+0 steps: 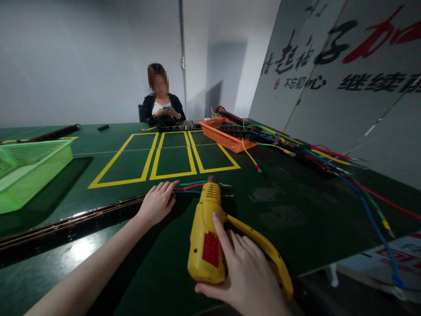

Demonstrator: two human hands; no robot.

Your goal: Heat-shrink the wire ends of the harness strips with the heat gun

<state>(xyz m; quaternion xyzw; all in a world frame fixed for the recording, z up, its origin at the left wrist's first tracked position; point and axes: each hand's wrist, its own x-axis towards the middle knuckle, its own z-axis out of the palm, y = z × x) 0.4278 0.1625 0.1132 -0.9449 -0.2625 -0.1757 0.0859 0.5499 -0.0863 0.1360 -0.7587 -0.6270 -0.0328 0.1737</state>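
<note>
Right hand [245, 274]: my fingers grip the yellow heat gun [210, 232], nozzle toward 12 o'clock.
Left hand [158, 202]: my fingers, loosely open, press the coloured wires [192, 187].
Surface [283, 210]: green.

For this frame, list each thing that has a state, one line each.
right hand: gripping the yellow power tool, tool pointed at the wire ends.
left hand: resting flat on the long dark strip, fingertips at the coloured wires.
orange basket: loaded with wired strips.
green basket: contents not visible.
</note>
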